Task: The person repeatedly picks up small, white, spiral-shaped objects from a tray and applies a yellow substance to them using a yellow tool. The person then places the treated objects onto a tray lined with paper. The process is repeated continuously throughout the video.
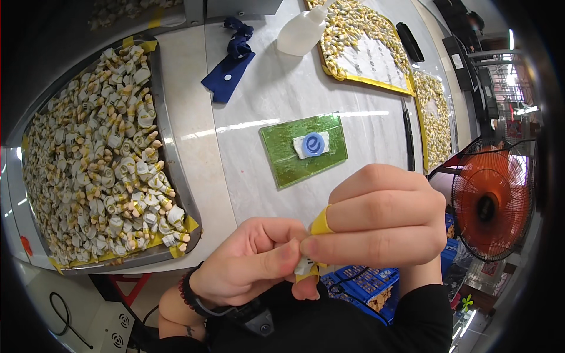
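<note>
My left hand [250,259] and my right hand [385,220] meet low in the middle, in front of my body. Between their fingertips they pinch a small white and yellow piece [305,267], mostly covered by the fingers. A yellow band [321,222] wraps a finger of my right hand. Beyond the hands, a green rectangular plate [279,150] lies on the table, bearing a white pad [301,147] with a round blue disc [313,144] on top. At the left, a metal tray [166,138] is heaped with small white and yellow pieces [97,159] with peach-coloured ends.
A dark blue cloth strap [226,76] and a translucent squeeze bottle [300,34] sit at the back. Yellow-edged trays [376,81] of small pieces stand at the far right, near a thin black tool [408,135]. An orange fan [491,203] and blue crates [365,285] are beyond the table.
</note>
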`<state>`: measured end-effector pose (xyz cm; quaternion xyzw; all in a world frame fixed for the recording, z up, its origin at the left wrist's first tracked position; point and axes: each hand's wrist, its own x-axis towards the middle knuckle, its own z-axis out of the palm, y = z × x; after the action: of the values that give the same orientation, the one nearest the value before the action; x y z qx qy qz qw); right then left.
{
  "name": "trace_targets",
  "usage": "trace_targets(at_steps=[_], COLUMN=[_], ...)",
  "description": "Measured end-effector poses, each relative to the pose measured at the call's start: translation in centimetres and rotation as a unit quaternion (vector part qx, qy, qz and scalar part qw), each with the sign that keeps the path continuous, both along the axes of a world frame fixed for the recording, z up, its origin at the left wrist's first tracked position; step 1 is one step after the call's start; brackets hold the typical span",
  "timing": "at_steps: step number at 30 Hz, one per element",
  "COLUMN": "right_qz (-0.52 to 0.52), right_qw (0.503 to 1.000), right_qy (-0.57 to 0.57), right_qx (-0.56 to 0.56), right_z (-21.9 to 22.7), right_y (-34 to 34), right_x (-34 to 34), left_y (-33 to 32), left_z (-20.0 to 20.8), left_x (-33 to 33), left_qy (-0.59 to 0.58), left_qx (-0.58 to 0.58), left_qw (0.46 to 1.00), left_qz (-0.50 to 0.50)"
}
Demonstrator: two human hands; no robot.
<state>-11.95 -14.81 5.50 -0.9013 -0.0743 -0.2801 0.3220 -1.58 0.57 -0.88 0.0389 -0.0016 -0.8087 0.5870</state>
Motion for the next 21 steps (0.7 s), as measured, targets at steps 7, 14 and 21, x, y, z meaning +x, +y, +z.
trace_targets(at_steps=[7, 14, 21], right_qz=[-0.005, -0.014, -0.037], right_qw=[1.000, 1.000, 0.999], right_qy=[0.002, 0.002, -0.022], right_qx=[0.009, 0.004, 0.001], right_z=[0.2, 0.0, -0.3], right_y=[0.1, 0.2, 0.3], right_x=[-0.5, -0.6, -1.5], left_y=[-0.1, -0.2, -0.7], left_z=[0.5, 0.4, 0.9], left_x=[-0.3, -0.1, -0.1], left_qy=[-0.017, -0.015, -0.133], left_qx=[0.009, 0.002, 0.027], left_qw=[1.000, 1.000, 0.991], left_qz=[-0.001, -0.003, 0.015])
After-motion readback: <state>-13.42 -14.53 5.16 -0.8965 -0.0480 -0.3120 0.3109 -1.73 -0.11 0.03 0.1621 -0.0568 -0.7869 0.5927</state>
